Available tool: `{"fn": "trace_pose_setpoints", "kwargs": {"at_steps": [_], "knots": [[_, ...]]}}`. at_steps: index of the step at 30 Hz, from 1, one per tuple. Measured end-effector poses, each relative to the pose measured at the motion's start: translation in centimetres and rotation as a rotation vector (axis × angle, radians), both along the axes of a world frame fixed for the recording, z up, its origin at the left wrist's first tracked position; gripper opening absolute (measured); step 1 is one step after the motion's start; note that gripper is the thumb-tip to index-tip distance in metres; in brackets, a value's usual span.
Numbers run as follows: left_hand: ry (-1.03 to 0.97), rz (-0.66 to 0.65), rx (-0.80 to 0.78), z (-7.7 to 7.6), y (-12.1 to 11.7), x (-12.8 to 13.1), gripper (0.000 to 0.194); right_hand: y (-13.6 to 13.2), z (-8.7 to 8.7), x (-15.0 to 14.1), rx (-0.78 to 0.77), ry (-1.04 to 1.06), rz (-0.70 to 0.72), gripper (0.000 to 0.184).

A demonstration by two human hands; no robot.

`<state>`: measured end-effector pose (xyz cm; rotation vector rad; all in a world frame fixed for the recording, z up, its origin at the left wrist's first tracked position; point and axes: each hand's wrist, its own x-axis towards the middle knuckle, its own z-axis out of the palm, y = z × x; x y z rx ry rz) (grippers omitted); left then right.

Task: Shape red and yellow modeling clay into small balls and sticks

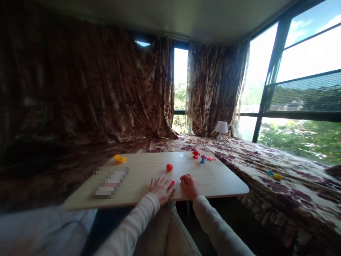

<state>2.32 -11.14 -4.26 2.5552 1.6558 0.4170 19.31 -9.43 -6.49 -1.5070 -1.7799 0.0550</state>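
Note:
My left hand (161, 189) lies on the near part of the table, palm down with its fingers spread. A small red piece (171, 184), perhaps modelling clay, shows at its fingers; I cannot tell its full shape. To the right, my right hand (191, 186) rests on the tabletop with its fingers curled in, and whatever they may hold is hidden. Just beyond both hands sits a rounded orange-red lump (169, 167), touched by neither.
The pale wooden table (149, 161) carries a yellow toy piece (120, 158), a blurred-out flat box (111, 183), a red toy (195, 154), a blue figure (203, 159) and a pink figure (210, 158). A yellow toy (277, 176) lies on the floral-covered bench; a white lamp (221, 129) stands behind.

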Motion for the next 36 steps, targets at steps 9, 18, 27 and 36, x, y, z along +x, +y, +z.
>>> {"fn": "trace_pose_setpoints", "kwargs": {"at_steps": [9, 18, 27, 36], "knots": [[-0.226, 0.041, 0.217, 0.2, 1.4, -0.4, 0.028, 0.3, 0.2, -0.6, -0.02, 0.186, 0.17, 0.023], [-0.523, 0.103, 0.151, -0.5, 1.8, -3.0, 0.021, 1.0, 0.3, -4.0, 0.014, 0.367, 0.434, 0.014], [-0.551, 0.157, 0.125, -2.1, 2.0, -3.3, 0.017, 1.0, 0.0, -3.6, 0.029, 0.242, 0.446, 0.013], [-0.534, 0.097, 0.17, -1.8, 1.9, -3.2, 0.018, 0.8, -0.1, -3.8, 0.018, 0.224, 0.461, 0.015]]}}
